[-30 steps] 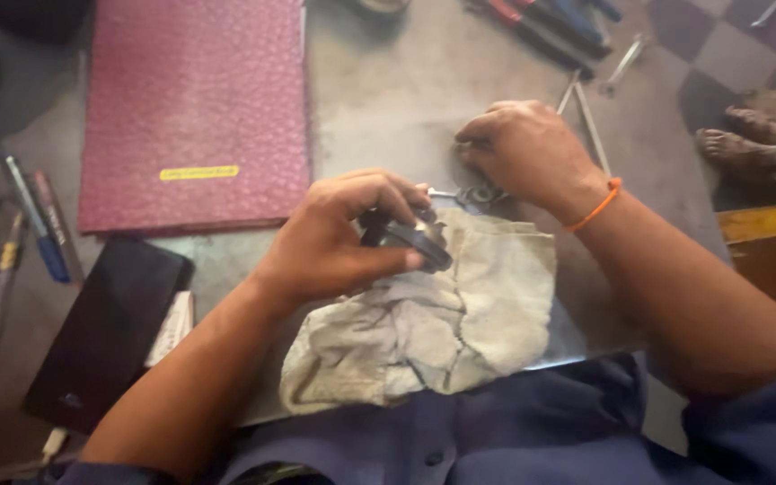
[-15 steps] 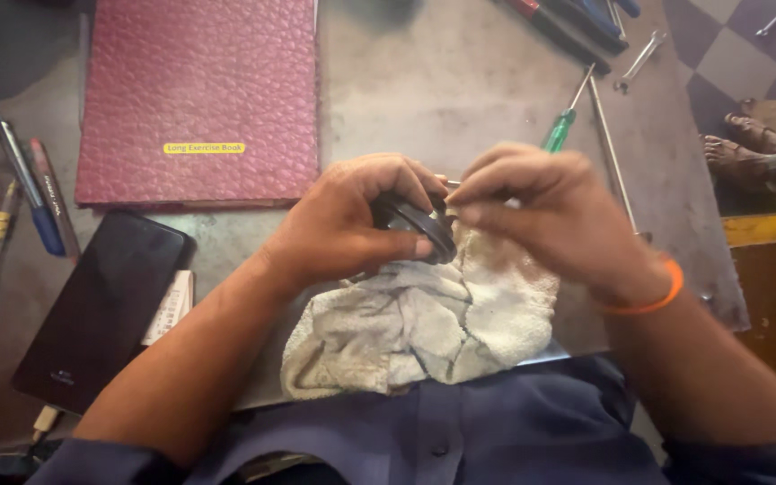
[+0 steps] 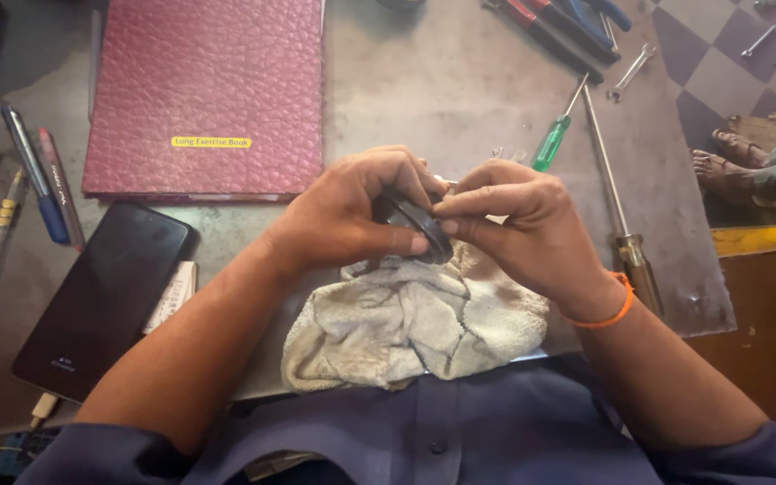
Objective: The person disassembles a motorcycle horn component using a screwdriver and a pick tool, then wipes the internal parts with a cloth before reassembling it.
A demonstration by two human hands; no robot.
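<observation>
Small dark part (image 3: 410, 220) is gripped in left hand (image 3: 352, 216), over the cloth (image 3: 406, 323); right hand (image 3: 514, 224) is pinched on its right end, poss. w/ a thin tool.

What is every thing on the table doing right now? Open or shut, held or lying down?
Small dark part: held up between both hands.
Left hand: closed around the part.
Right hand: pinching the part's edge.
Rag: crumpled, lying under the hands.
Red book: shut, lying flat.
Phone: screen dark, face up.
Green screwdriver: lying untouched.
Long screwdriver: lying untouched.
Pens: lying beside the book.
</observation>
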